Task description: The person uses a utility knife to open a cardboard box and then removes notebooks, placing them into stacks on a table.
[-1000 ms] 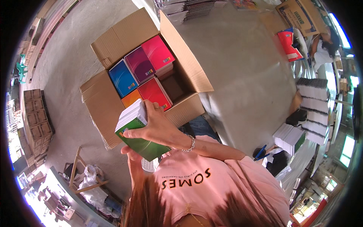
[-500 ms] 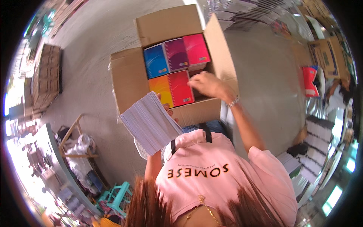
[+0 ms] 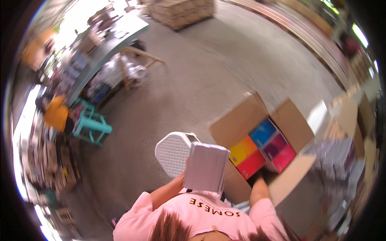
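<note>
My left hand [image 3: 185,172] is closed round one side of a thick stack of pale paper [image 3: 208,166], held in front of my chest; fine layered edges show on it. To the right stands an open cardboard box [image 3: 237,129] with its flaps folded out. Spiral notebooks inside it have blue [image 3: 263,132], yellow [image 3: 243,150], red [image 3: 250,164], purple [image 3: 276,145] and pink [image 3: 284,159] covers. My right hand [image 3: 256,178] reaches down into the box's near corner, beside the red notebook. Its fingers are hidden in shadow there.
A white plastic stool [image 3: 173,152] is just left of the paper stack. Farther left are a turquoise stool [image 3: 93,125], a wooden frame [image 3: 142,56] with plastic bags and a long table [image 3: 108,44]. Bundled stacks [image 3: 335,156] lie right of the box; a crate-like stack [image 3: 181,14] stands far off.
My view has turned left, so the box now appears at the right. My right hand has gone from above the notebooks down into the box. The paper stack stays in my left hand.
</note>
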A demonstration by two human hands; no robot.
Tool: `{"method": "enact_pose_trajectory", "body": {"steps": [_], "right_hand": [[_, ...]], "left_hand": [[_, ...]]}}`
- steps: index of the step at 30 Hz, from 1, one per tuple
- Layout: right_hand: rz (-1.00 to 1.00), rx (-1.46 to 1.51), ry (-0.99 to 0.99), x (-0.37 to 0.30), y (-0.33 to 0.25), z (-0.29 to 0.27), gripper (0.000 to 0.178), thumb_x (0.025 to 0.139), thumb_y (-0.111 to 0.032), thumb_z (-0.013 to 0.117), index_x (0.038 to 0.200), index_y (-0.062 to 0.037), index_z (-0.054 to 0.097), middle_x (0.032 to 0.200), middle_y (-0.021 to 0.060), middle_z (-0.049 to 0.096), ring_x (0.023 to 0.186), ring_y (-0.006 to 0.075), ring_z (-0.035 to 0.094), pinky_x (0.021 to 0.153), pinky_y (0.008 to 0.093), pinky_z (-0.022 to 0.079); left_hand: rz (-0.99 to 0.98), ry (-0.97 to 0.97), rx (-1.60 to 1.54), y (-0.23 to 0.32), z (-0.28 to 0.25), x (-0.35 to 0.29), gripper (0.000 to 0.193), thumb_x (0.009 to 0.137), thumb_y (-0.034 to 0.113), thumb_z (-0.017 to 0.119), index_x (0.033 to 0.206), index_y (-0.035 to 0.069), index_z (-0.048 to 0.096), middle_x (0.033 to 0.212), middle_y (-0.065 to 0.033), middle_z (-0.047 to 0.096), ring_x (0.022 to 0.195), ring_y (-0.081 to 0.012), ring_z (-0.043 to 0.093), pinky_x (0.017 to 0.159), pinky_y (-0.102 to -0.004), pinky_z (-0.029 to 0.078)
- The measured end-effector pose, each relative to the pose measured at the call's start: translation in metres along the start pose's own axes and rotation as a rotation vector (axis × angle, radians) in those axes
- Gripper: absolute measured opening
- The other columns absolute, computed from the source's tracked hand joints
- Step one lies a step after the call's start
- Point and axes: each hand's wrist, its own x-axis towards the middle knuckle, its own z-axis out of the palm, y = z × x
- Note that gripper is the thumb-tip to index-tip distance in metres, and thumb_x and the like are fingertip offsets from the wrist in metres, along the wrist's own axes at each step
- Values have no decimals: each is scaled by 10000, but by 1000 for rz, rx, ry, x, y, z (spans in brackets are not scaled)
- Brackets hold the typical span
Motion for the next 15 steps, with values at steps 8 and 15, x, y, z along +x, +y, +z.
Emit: {"method": "enact_pose_trajectory", "body": {"steps": [8,15], "right_hand": [[-28,-133,-9,25,-5,-13,276,768,-186,569,928,-8,706,1067,230,640,969,367,638,858,448,503],[-44,-173,3,43,-3,-21,285,762,-180,567,932,5,701,1071,239,634,980,371,633,866,447,501]], "left_hand": [[278,162,-81,-47,-28,-41,741,822,533,634,1384,106,408,1195,-137,574,1040,-265,574,894,-430,495],[376,204,-105,-62,-37,-51,744,816,533,640,1379,103,414,1194,-138,576,1040,-267,575,895,-429,494]]}}
